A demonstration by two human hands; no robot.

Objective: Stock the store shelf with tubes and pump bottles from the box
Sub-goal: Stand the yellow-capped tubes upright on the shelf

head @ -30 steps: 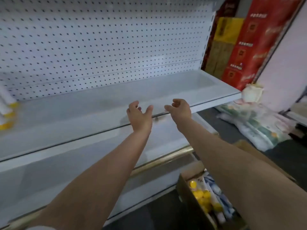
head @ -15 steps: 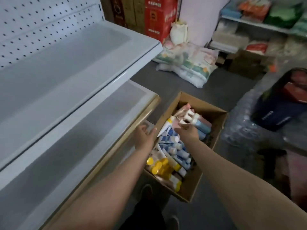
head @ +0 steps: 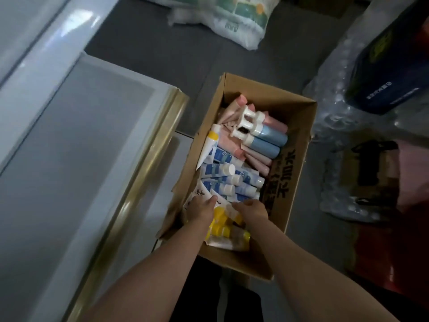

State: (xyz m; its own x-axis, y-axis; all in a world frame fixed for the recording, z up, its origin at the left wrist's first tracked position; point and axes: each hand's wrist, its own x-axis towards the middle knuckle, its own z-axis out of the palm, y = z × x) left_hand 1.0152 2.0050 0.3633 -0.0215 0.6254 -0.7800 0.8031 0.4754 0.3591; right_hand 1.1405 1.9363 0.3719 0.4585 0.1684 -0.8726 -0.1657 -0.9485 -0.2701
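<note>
Head view: both hands' fingers [head: 212, 201] curl down among yellow-capped tubes [head: 219, 223] in the box [head: 294, 159]; grip unclear.

up top, a white printed sack [head: 236, 22] lies on the dark grey floor [head: 148, 43]. right side, a navy box [head: 392, 63] sits on shrink-wrapped bottles [head: 334, 108], a brown bag [head: 371, 168] just below.

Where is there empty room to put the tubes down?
The grey shelf left of the cardboard box, behind its gold edge strip, shows bare. So does the dark floor beyond the box. The box itself is crowded, both hands among the yellow-capped tubes.
</note>
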